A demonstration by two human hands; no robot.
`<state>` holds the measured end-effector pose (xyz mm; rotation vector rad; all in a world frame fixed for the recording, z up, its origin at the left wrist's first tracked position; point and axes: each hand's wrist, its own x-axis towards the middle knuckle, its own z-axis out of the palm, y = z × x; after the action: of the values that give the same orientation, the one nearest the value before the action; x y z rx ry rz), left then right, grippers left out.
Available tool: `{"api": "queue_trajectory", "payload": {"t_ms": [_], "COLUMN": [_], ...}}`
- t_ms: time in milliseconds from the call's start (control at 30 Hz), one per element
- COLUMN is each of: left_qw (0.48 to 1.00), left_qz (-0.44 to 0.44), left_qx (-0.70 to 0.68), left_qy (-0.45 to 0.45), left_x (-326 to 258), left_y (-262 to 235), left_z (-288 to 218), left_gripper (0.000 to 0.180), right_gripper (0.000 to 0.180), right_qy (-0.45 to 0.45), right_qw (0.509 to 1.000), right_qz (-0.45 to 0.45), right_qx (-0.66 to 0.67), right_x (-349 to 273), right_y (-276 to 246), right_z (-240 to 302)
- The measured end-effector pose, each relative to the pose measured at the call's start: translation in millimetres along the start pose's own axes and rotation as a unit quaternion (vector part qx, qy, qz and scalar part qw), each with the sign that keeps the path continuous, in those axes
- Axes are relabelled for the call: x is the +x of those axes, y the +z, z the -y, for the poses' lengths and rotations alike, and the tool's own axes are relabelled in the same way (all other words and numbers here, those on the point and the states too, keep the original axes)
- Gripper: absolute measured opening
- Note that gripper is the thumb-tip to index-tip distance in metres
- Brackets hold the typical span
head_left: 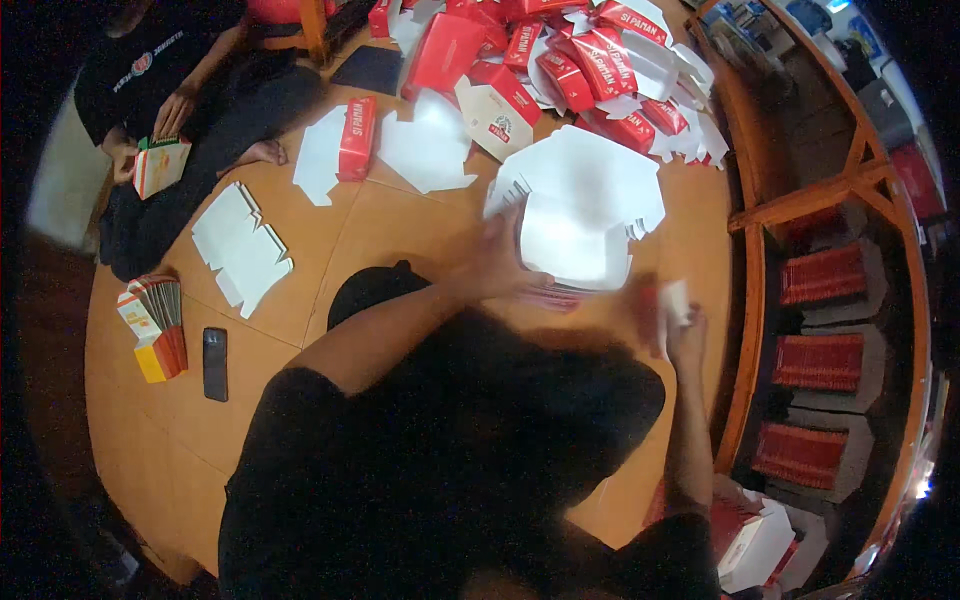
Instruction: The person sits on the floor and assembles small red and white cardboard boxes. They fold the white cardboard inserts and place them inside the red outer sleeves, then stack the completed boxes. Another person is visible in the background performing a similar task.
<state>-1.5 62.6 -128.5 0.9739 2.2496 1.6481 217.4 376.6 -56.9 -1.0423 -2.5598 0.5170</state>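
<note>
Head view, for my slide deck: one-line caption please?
Left hand on stacked white carton blanks, blurred right hand holding a red-and-white piece; another person folding nearby.

— What do we have under our left hand [497, 262]?
— A stack of flat white carton blanks [575, 215] on the wooden floor, edges notched, top sheet lifted slightly.
— And in our right hand [680, 335]?
— A small red-and-white folded carton [668, 300], blurred, held just beside the stack.

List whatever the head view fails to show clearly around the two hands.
- Left hand: motion-blurred; its grip on the white carton stack is unclear.
- Right hand: blurred; the small red-and-white piece it holds cannot be identified.
- Floor below the arms: hidden by the person's dark clothing.
</note>
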Motion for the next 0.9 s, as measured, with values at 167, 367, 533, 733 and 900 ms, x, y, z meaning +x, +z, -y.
{"api": "queue_trajectory", "payload": {"t_ms": [167,367,533,733,900], "left_qw": [0.999,0.973,0.934,0.980,0.944], "left_qz": [0.004,0.068,0.032,-0.048,0.067], "left_qx": [-0.031,-0.201,-0.327,-0.073,-0.185], "left_qy": [-0.027,-0.092,-0.140,-0.177,-0.266], "left_x": [-4,4,9,5,17], "left_y": [9,-5,2,28,73], "left_z": [28,-12,-13,36,88], "left_gripper": [0.110,0.080,0.058,0.041,0.049], "right_gripper": [0.068,0.058,0.056,0.057,0.052], "right_qy": [0.190,0.153,0.144,0.155,0.192], "right_qw": [0.829,0.829,0.826,0.849,0.759], "right_qz": [0.332,0.452,0.429,0.346,0.341], "right_qx": [0.407,0.292,0.337,0.367,0.521], "right_x": [29,74,82,70,58], "right_y": [23,50,51,30,65], "right_z": [82,103,63,0,-79]}}
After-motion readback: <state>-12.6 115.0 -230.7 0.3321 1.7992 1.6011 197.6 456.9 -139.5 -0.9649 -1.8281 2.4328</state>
